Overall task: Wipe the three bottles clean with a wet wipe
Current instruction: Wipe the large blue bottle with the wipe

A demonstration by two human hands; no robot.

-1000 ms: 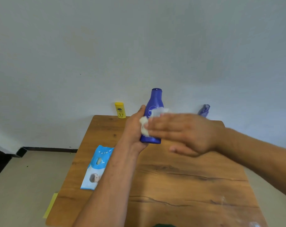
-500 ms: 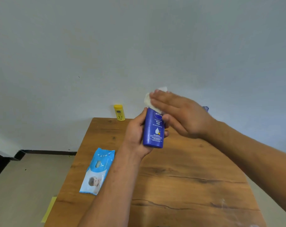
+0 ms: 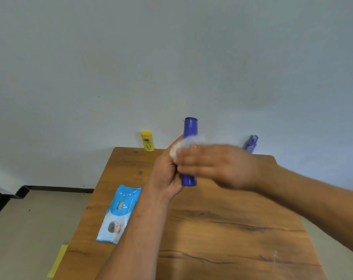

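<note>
Our blue bottle [image 3: 190, 126] upright above the worktop [image 3: 212, 229], edge-on to us, left hand [image 3: 165, 175] gripping its body, right hand [image 3: 218, 166] flat, pressing the wet wipe [image 3: 179, 147] midway, lower than before, label turned away

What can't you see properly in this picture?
Head view only:
Blue bottle label: hidden behind the right hand and left hand.
Wet wipe: motion-blurred, so how the fingers hold it is unclear.
Purple bottle: blurred and far, details lost.
Yellow bottle print: too small to read.
</note>
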